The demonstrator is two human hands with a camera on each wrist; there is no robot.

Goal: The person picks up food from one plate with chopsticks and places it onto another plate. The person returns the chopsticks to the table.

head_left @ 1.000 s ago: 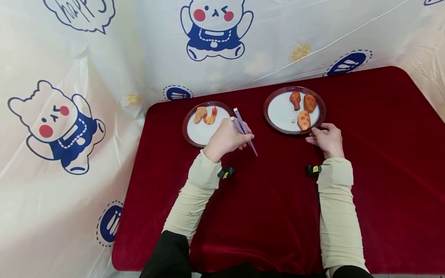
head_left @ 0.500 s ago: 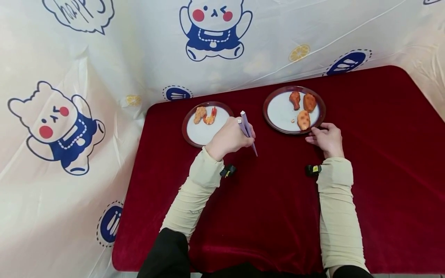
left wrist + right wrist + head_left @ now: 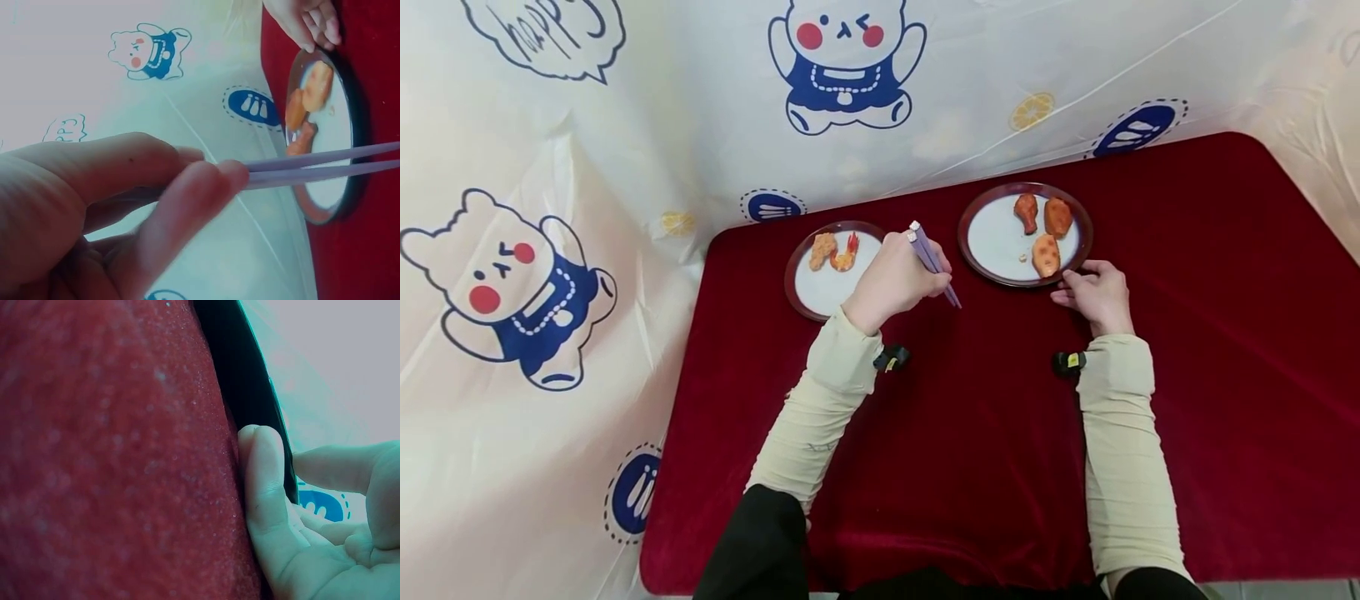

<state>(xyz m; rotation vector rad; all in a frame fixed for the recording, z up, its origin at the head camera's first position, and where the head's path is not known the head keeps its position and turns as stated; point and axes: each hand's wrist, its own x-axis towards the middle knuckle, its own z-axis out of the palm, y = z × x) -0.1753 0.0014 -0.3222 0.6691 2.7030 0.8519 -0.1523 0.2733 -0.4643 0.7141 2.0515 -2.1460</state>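
My left hand (image 3: 898, 279) holds a pair of lilac chopsticks (image 3: 927, 250) between thumb and fingers, close to the right side of the left plate (image 3: 823, 287). In the left wrist view, nothing sits between the chopsticks (image 3: 300, 169), whose tips run out of frame. My right hand (image 3: 1097, 296) pinches the near right rim of the right plate (image 3: 992, 237), thumb on top and fingers underneath. That plate bears a drumstick (image 3: 1026, 213), a brown meat piece (image 3: 1057, 217) and a spotted orange piece (image 3: 1046, 255). Its dark edge (image 3: 244, 369) shows in the right wrist view.
On the left plate lie a fried chicken piece (image 3: 822, 250) and a shrimp (image 3: 844, 254). Both plates stand toward the back of the table with a dark red cloth (image 3: 970, 450). A white printed curtain (image 3: 700, 100) hangs behind and to the left.
The chopsticks have turned in my left hand, and their tips have risen away from me and lie closer together. My right hand keeps its grip on the plate. The head view has shifted slightly.
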